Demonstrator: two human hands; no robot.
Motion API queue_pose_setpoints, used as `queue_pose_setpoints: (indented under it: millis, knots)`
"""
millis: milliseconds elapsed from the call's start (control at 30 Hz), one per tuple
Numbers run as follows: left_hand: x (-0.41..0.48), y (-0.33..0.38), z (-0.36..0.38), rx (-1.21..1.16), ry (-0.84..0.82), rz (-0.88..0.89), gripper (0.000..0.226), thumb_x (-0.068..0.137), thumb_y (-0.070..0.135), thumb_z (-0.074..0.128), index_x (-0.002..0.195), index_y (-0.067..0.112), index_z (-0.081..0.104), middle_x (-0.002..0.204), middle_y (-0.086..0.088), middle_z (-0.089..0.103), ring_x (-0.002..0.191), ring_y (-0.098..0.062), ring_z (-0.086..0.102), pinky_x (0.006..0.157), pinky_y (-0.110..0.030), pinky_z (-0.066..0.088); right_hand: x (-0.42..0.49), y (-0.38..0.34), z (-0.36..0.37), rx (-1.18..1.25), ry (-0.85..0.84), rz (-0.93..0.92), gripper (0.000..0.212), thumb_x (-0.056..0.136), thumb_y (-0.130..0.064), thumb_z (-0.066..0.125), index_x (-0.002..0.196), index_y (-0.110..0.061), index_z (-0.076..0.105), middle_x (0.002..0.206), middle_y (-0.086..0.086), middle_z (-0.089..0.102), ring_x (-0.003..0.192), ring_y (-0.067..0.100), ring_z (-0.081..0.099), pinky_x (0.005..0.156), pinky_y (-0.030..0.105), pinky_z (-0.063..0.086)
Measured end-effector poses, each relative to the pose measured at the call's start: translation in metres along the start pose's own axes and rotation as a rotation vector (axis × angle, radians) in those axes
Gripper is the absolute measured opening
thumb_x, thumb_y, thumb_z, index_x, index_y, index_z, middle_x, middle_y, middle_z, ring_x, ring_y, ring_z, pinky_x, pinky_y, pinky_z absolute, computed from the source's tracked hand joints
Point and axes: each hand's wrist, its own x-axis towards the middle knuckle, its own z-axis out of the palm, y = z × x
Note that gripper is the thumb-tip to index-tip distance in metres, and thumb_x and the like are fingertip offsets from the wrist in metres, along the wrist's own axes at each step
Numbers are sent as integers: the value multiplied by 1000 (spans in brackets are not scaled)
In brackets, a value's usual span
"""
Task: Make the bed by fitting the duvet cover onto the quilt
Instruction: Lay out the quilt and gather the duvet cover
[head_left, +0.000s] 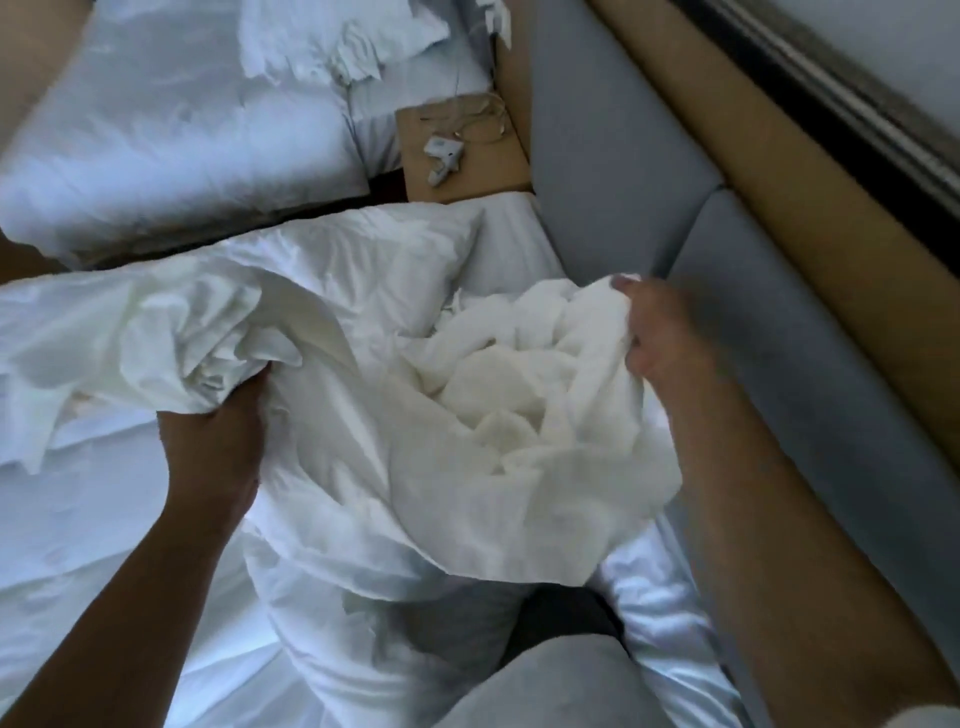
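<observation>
1. Right hand (657, 332): fingers curl over the far-right edge of a bunched, fleecy white mass, taken here to be the quilt (524, 395). The hand is blurred, so exact finger placement cannot be told, but it grasps the fabric.
2. Left hand (218, 431): reaches under a gathered fold of smoother white cloth, taken to be the cover (171, 322). The fingers are hidden inside the fold; the hand appears to grip it from below.
3. Quilt position: it lies crumpled in the centre-right of the bed (78, 519), between the two hands, and touches the right hand. Its bulk runs leftward and nearer from the right grip.
4. Cover position: it spreads from the left hand to the left and far side, draped over the bed. Where cover ends and quilt begins in the centre cannot be told; both are white and overlap.
5. Key relation: the quilt lies to the right of the gathered cover fold, and the right hand is the nearer hand to it. Judgement: the coming move requires carrying the quilt leftward into the fold held by the left hand.
6. Surroundings: a grey headboard (623, 182) stands to the right; a nightstand (483, 171) and a second bed (156, 130) lie on the far side.
</observation>
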Motion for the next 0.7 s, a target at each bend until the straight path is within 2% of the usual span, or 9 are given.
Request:
queue_pose_setpoints:
  millis: [67,133,200,233,300,433,500,600,700]
  knots:
    - [5,11,3,-61,5,15,31,81,32,81,110,39,72,113,11,74,105,-12,71,89,-43,58,-30,-70,18,40,-85,-260,13,87,-21,68,92,-10,73,67,-4,68,57,6,66,52,21,54]
    - [11,23,2,-122,5,22,31,81,33,81,110,38,72,113,11,74,105,-10,71,88,-42,57,-56,-92,32,-13,-112,-404,13,91,-21,63,84,-14,72,67,-4,67,65,11,67,58,24,53]
    - [14,35,-2,-170,-30,47,35,81,31,80,114,27,71,115,3,74,107,-16,70,90,-44,57,-83,-98,35,-178,-91,-346,19,98,-18,57,113,-8,65,87,0,61,81,17,62,74,32,53]
    - [15,40,-6,-194,-59,58,38,80,31,80,116,21,70,116,-2,73,107,-19,69,90,-45,56,-93,-107,34,-228,-83,-307,32,99,-18,56,128,-4,58,97,2,58,81,17,58,74,32,51]
    - [13,49,-12,-228,-104,77,43,76,34,79,115,18,70,116,-6,72,106,-20,69,91,-46,54,-116,-157,23,-203,17,-402,43,95,-23,58,133,-2,57,97,1,56,71,12,53,66,29,47]
    - [1,67,-17,-273,-150,99,51,74,36,80,122,25,68,123,1,71,117,-20,65,104,-50,51,-174,-253,-18,-31,180,-886,34,83,-41,61,98,-11,71,70,-13,61,67,11,60,62,28,53]
    - [-5,72,-24,-248,-180,96,61,71,40,80,126,19,66,125,-2,70,118,-22,65,104,-54,50,-189,-222,-25,-96,198,-857,18,90,-31,62,86,-15,69,74,-7,62,66,12,59,61,29,51]
    - [-9,70,-29,-246,-217,75,59,72,40,80,125,18,66,123,-1,71,116,-22,66,103,-55,51,-195,-171,-26,-218,107,-540,9,96,-16,61,89,-10,62,89,10,57,70,17,56,64,29,45]
    - [-10,70,-31,-240,-249,52,56,75,35,80,126,16,65,123,-8,70,116,-29,65,100,-61,50,-223,-218,-33,-46,158,-690,28,92,-16,61,70,-22,43,78,5,44,73,15,48,65,29,41]
